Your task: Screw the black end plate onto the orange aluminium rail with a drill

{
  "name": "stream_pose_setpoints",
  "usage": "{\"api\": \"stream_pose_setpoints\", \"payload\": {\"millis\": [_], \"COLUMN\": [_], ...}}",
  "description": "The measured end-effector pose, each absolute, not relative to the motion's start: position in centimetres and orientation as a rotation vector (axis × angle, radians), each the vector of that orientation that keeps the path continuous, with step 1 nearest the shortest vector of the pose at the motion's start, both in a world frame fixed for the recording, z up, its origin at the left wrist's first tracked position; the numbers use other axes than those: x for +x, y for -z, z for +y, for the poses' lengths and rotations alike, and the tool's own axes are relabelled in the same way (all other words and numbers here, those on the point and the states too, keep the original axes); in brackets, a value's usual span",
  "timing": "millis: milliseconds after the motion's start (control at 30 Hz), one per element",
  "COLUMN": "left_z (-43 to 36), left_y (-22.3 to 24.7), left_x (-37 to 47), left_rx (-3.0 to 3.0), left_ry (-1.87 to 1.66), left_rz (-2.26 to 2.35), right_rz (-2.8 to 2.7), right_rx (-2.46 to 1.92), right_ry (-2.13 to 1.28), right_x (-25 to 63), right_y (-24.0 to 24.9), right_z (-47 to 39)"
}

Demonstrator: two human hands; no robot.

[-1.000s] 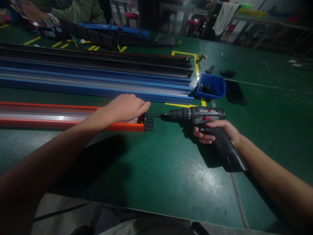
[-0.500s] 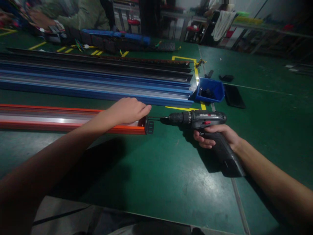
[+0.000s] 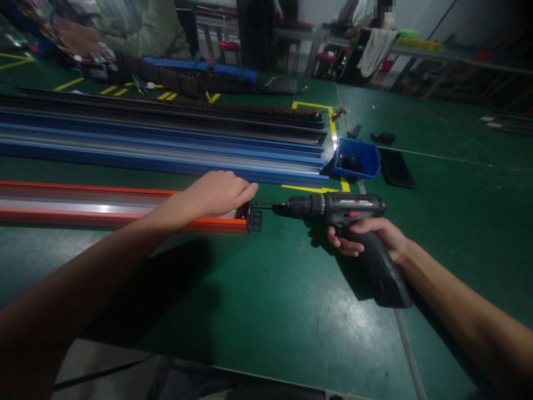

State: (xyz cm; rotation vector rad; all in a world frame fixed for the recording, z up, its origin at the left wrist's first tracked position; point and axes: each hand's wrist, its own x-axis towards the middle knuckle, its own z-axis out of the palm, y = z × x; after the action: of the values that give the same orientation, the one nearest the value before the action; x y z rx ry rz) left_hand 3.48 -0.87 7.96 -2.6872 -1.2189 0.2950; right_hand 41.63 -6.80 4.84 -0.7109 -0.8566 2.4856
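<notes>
My right hand [image 3: 370,236] is wrapped round the grip of a black cordless drill [image 3: 353,204], which lies level and points left. Its long thin bit [image 3: 270,205] meets the black end cap [image 3: 254,218] on the right end of an orange metal profile [image 3: 220,224]. The slotted tab of the cap sticks out toward me. My left hand [image 3: 220,191] lies over the profile just behind the cap, closed on it, with the thumb toward the cap. Its fingertips are hidden on the far side. Whether a screw sits at the bit's tip is too small to tell.
Beyond the orange profile lie several blue profiles [image 3: 250,170] and black profiles [image 3: 250,123]. A blue bin [image 3: 358,158] with small black parts stands at their right end, beside a flat black object [image 3: 397,168]. Across the green table [image 3: 283,300] a person in a green jacket [image 3: 141,30] sits.
The view has tilted slightly, so the scene sits a little lower. Both hands keep their hold, and the drill bit stays against the end cap.
</notes>
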Motion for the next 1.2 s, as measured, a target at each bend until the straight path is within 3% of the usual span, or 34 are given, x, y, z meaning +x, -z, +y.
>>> {"api": "stream_pose_setpoints", "payload": {"millis": [1200], "left_z": [-0.63], "left_y": [-7.49], "left_x": [3.26], "left_rx": [-2.641], "left_ry": [-0.317], "left_rz": [-1.147], "right_rz": [-0.897], "right_rx": [-0.707], "right_ry": [-2.481], "right_x": [41.61], "right_y": [-4.73], "right_z": [-6.91]}}
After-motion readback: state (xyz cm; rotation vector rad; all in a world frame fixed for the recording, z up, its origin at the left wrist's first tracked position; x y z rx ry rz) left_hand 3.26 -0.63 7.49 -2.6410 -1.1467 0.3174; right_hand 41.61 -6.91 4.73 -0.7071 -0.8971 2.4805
